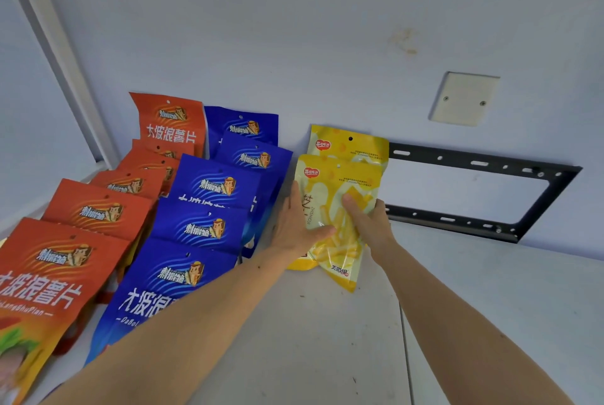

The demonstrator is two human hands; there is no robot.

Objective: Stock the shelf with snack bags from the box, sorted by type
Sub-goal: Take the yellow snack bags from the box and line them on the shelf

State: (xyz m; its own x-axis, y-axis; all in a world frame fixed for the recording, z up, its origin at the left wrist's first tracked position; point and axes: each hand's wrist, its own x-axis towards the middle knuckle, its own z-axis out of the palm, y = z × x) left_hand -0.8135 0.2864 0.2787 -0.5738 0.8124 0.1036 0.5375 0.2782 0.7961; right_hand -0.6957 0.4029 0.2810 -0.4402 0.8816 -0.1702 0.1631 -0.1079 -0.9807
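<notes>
I count six orange snack bags (98,208) in the left row, five blue snack bags (212,182) in the middle row, two yellow snack bags (351,146) beside them, and two hands on the shelf (490,290)

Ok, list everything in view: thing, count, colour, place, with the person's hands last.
orange snack bags: six visible, orange-red, leftmost row on the shelf, overlapping front to back
blue snack bags: five visible, dark blue, middle row beside the orange ones
front yellow bag: one, yellow, right row, held by both hands
rear yellow bag: one, yellow, standing behind it against the wall
shelf: one, pale grey, under all bags
wall plate: one, cream, on the wall upper right
metal bracket: one, black, on the wall at right
left hand: holds the front yellow bag's left side
right hand: grips its right side
</notes>
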